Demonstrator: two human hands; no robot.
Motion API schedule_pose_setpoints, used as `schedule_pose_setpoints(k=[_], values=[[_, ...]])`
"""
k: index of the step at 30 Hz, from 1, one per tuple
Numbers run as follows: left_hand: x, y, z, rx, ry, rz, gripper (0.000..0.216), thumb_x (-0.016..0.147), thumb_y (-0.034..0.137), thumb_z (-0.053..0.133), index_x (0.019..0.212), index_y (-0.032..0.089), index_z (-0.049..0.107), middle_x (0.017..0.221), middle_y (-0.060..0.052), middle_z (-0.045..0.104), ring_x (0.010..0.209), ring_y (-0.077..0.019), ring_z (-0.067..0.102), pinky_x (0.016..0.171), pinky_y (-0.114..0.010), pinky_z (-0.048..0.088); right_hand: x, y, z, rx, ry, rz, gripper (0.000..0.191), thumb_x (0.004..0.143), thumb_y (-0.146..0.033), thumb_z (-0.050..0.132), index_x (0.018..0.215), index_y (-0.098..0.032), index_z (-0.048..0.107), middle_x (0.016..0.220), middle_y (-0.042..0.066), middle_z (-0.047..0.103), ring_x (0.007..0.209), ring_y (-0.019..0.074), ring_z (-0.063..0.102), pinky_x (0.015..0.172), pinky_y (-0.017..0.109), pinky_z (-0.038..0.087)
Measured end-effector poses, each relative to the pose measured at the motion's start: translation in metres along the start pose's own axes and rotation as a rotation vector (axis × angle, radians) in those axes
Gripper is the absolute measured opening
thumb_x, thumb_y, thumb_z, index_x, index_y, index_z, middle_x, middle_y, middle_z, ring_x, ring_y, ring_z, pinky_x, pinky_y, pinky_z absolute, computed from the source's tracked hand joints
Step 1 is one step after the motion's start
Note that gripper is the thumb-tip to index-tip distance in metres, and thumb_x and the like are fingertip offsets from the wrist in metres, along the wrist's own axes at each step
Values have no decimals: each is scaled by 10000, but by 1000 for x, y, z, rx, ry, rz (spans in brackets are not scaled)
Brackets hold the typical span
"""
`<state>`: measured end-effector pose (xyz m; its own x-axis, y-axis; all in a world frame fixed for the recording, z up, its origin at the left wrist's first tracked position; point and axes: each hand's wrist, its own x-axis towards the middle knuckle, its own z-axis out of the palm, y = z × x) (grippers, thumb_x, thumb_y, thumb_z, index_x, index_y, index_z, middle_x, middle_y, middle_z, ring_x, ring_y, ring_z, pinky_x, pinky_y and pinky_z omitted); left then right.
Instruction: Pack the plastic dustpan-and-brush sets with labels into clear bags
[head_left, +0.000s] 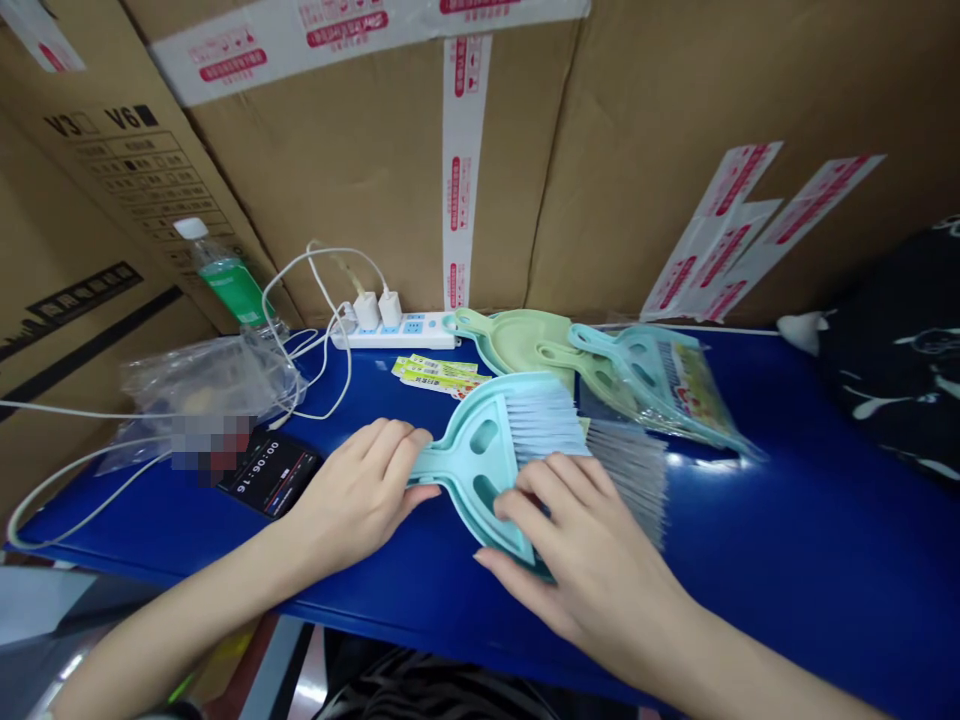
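A light blue hand brush [501, 440] with pale bristles lies on the blue table [787, 560], resting in a matching dustpan. My left hand [358, 492] is closed around the brush's handle. My right hand [579, 555] lies on the brush's near edge and bristles, its fingers curled over the rim. Behind them sit a green dustpan [517, 338] and a bagged light blue brush set [667, 385].
A phone [270, 472] showing a timer lies left of my left hand. A clear plastic bag [202, 385], a green-labelled bottle [229, 275], a white power strip [397, 328] with chargers and cables stand behind. Cardboard boxes wall the back. A dark bag [900, 350] lies at right.
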<state>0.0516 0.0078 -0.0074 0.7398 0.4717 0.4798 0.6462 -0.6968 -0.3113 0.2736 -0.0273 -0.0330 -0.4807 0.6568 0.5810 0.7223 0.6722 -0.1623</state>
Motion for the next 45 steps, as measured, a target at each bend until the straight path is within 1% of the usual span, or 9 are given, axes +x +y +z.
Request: schedule_pose_setpoints(k=[8, 13, 15, 20, 25, 32, 37, 41, 45], values=[[1, 8, -3, -36, -23, 14, 357, 1019, 353, 303, 1067, 73, 519, 856, -102, 632, 776, -218, 613, 710, -328, 529, -1, -6, -8, 15, -40, 33, 157, 793, -267, 673, 722, -227, 539, 709, -15, 523, 636, 171, 437, 640, 300, 275], [-1, 2, -9, -83, -87, -31, 331, 1029, 319, 277, 1066, 107, 529, 865, -90, 627, 788, -213, 619, 703, -321, 531, -1, -6, -13, -101, -7, -21, 165, 815, -121, 534, 686, -224, 539, 654, -10, 507, 578, 171, 424, 618, 310, 262], [-2, -6, -12, -104, -118, -76, 316, 1029, 296, 266, 1077, 129, 530, 899, -89, 623, 811, -210, 620, 714, -317, 535, 0, -4, -19, -207, -4, -35, 221, 823, -75, 473, 673, -224, 537, 631, -1, 499, 561, 179, 422, 612, 320, 255], [2, -41, -18, -47, -131, -187, 376, 1011, 408, 303, 1097, 138, 550, 955, -113, 613, 883, -254, 611, 792, -383, 535, -1, 7, -28, -538, -86, -22, 277, 885, -97, 418, 668, -225, 533, 629, 33, 518, 562, 207, 472, 627, 341, 266], [26, -76, -6, -27, -218, -221, 392, 992, 407, 342, 1137, 113, 557, 1007, -145, 611, 974, -302, 585, 864, -460, 504, -11, 21, -17, -718, -170, 2, 259, 908, -142, 427, 682, -212, 533, 623, 33, 525, 571, 203, 507, 615, 333, 281], [65, -96, 26, -108, -296, -200, 339, 981, 346, 377, 1130, 99, 555, 1066, -157, 591, 1024, -297, 552, 911, -479, 468, -24, 28, -1, -577, -225, -24, 266, 931, -351, 511, 736, -179, 567, 672, 46, 576, 595, 204, 557, 612, 327, 352], [82, -106, 38, -153, -318, -217, 331, 979, 323, 375, 1133, 95, 558, 1078, -139, 591, 1052, -282, 546, 941, -465, 447, -21, 36, -11, -372, -317, -18, 266, 963, -362, 474, 790, -188, 576, 730, 54, 631, 640, 213, 609, 629, 333, 423], [98, -107, 49, -164, -363, -202, 323, 977, 298, 365, 1136, 102, 567, 1090, -133, 590, 1073, -276, 542, 943, -456, 442, -3, 69, -28, -171, -377, 56, 254, 979, -312, 412, 812, -203, 569, 756, 40, 628, 616, 179, 598, 576, 307, 437], [116, -105, 60, -174, -403, -177, 328, 970, 282, 382, 1112, 63, 581, 1089, -164, 596, 1077, -293, 543, 958, -463, 426, 4, 115, -31, -344, -230, 226, 234, 924, -332, 482, 880, -166, 641, 829, 118, 643, 785, 263, 625, 673, 378, 486]])
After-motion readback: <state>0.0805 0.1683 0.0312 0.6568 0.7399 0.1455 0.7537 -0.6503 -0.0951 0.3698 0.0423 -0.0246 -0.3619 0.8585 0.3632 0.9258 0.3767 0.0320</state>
